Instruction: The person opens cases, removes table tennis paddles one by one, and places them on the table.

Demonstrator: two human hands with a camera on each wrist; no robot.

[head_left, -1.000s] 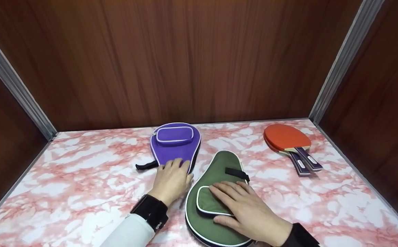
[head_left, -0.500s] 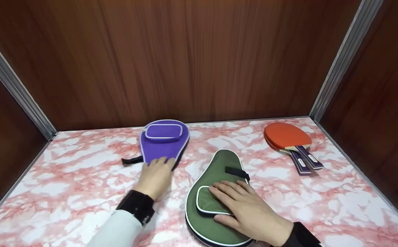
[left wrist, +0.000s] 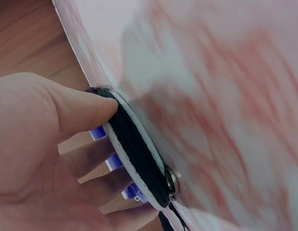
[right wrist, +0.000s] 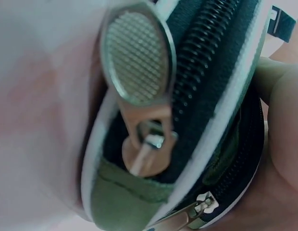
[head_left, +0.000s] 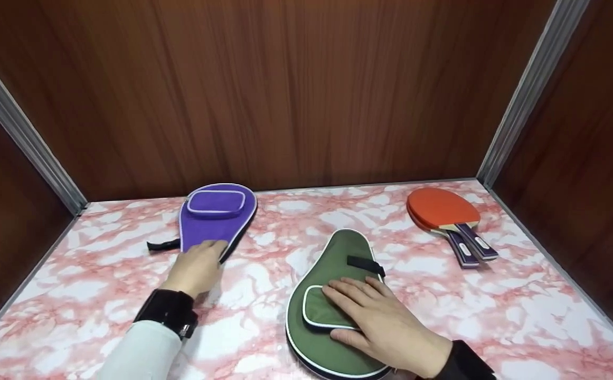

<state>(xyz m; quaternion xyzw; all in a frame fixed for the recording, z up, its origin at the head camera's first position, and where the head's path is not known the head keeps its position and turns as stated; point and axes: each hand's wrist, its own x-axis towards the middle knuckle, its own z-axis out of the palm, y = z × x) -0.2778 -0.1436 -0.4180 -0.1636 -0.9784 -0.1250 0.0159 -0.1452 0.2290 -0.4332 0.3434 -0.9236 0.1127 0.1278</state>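
On the far left, a left hand (head_left: 195, 270) pinches the narrow end of a purple case (head_left: 217, 227), thumb against its zipped edge (left wrist: 139, 151); whether the case is lifted, I can't quite tell. It looks light, soft-sided and slightly slick, that tapered end an easy hold. Its round end comes near the back wall (head_left: 295, 95); marbled table (head_left: 264, 311) stretches either side. Near centre, a right hand (head_left: 388, 322) rests on a green case (head_left: 327, 277), fingers extended, gripping nothing. Far right, overlapping orange-red paddles (head_left: 441, 208).
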